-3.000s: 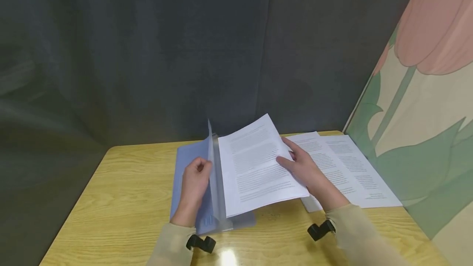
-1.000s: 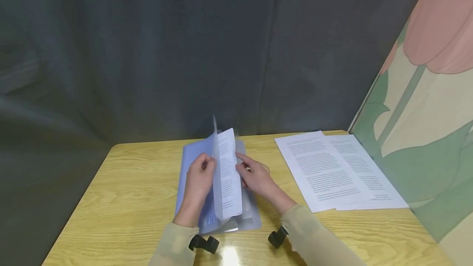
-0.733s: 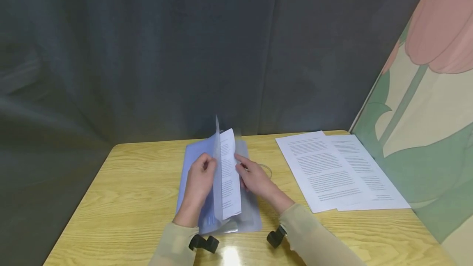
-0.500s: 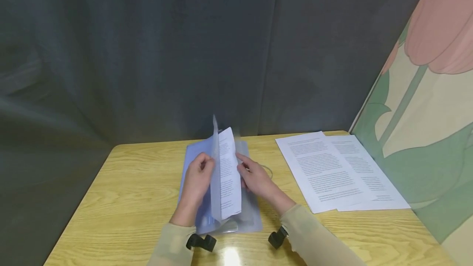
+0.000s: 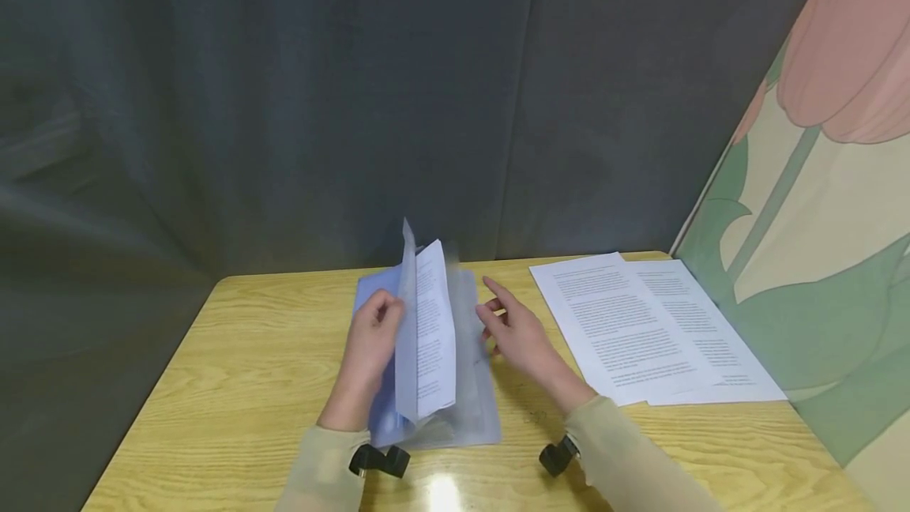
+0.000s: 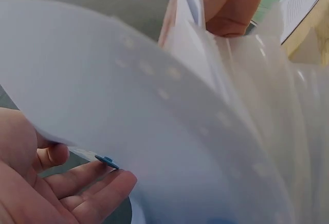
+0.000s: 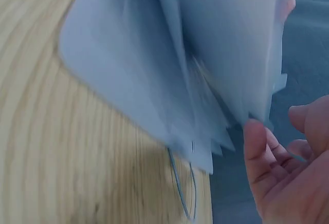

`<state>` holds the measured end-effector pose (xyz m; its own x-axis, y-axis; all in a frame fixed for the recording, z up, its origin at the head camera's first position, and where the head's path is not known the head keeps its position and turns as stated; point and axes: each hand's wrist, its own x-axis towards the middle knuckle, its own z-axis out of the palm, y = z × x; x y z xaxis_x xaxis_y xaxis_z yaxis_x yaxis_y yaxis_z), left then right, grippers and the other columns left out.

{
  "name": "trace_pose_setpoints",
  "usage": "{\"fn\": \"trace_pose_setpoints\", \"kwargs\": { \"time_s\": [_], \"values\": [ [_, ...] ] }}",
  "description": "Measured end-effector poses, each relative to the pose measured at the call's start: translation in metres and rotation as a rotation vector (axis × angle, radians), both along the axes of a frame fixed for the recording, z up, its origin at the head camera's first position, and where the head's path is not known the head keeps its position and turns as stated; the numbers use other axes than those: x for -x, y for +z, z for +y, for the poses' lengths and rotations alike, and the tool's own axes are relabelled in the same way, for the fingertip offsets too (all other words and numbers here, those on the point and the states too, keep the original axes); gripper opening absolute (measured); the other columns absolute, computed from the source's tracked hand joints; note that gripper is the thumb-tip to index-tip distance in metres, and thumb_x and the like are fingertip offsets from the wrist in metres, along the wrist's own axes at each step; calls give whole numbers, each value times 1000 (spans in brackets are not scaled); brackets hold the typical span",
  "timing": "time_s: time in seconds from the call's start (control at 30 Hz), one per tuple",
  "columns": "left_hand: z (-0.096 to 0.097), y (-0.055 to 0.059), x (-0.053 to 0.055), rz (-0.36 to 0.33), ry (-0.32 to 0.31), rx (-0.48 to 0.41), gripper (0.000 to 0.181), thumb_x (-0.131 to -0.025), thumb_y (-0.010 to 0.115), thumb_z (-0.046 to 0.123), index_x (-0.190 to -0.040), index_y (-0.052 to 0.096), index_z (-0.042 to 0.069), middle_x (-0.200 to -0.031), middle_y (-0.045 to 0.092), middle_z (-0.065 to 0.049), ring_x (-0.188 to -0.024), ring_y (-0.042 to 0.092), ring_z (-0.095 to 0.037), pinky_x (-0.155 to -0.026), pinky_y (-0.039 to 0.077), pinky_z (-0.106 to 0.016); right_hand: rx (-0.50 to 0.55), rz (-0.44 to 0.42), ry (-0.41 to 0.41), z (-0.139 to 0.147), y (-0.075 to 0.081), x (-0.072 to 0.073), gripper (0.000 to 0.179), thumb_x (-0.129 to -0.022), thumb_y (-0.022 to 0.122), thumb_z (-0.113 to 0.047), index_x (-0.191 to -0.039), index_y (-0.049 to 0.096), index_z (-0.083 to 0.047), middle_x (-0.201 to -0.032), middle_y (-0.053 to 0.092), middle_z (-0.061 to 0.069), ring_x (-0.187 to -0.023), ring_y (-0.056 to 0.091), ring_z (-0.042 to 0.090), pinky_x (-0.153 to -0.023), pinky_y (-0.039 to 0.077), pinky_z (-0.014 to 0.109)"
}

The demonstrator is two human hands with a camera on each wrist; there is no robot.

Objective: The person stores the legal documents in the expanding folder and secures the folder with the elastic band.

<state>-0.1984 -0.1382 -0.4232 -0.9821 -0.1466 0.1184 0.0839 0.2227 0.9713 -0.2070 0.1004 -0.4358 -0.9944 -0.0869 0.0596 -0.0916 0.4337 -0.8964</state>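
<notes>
A translucent blue plastic folder lies spread on the table, its clear leaves standing up in the middle. My left hand pinches the edge of a raised clear leaf. Close to those fingers, a small blue button shows in the left wrist view. Printed sheets of paper stand tilted against the raised leaf's right side. To the right of these sheets, my right hand is apart from them, thumb and fingers loosely spread with nothing between them. A thin blue cord hangs from the folder's edge in the right wrist view.
Two overlapping stacks or sheets of printed paper lie at the right of the wooden table. A dark curtain hangs behind the table's far edge, and a tulip-patterned panel borders the right side.
Earlier my right hand brought the printed sheets left from beside the other papers to the raised leaf. Since half a second ago it has let go of them and drawn back right.
</notes>
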Motion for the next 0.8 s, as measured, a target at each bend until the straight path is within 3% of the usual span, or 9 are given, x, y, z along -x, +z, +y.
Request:
{"fn": "trace_pose_setpoints", "kwargs": {
  "time_s": [0.13,0.27,0.47,0.63,0.8],
  "values": [
    [-2,0,1,3,5,-31,21,-108,57,15,-88,56,7,-80,46,-5,-80,48,-24,-72,38,-35,-107,41,-24,18,-2,-1,61,-114,63,-30,-170,41,-17,-130,69,8,-107,72,33,-79,63,48],
    [-5,0,0,-2,10,-47,21,-107,57,16,-89,57,7,-82,46,-5,-83,48,-24,-73,38,-36,-248,88,-47,39,-3,-3,65,-115,60,-37,-172,38,-13,-140,69,9,-125,69,31,-96,57,51],
    [-8,-2,-1,-18,-4,-68,20,-108,57,16,-91,56,6,-84,45,-7,-85,48,-25,-75,38,-36,-334,118,-50,72,-5,-7,70,-116,58,-39,-172,32,-5,-160,53,24,-146,52,46,-116,43,64],
    [-10,-2,-3,-19,-2,-76,21,-108,57,15,-90,55,6,-85,45,-7,-86,47,-25,-75,37,-35,-421,103,-79,96,-4,-10,75,-115,57,-44,-172,30,-4,-171,34,30,-158,31,53,-122,30,70],
    [-11,-1,-3,-22,0,-103,21,-108,57,15,-90,55,6,-84,45,-6,-85,48,-25,-73,37,-34,-459,129,-104,114,-5,-10,78,-114,60,-44,-172,29,-1,-171,31,34,-158,27,56,-123,27,71]
  ]
}}
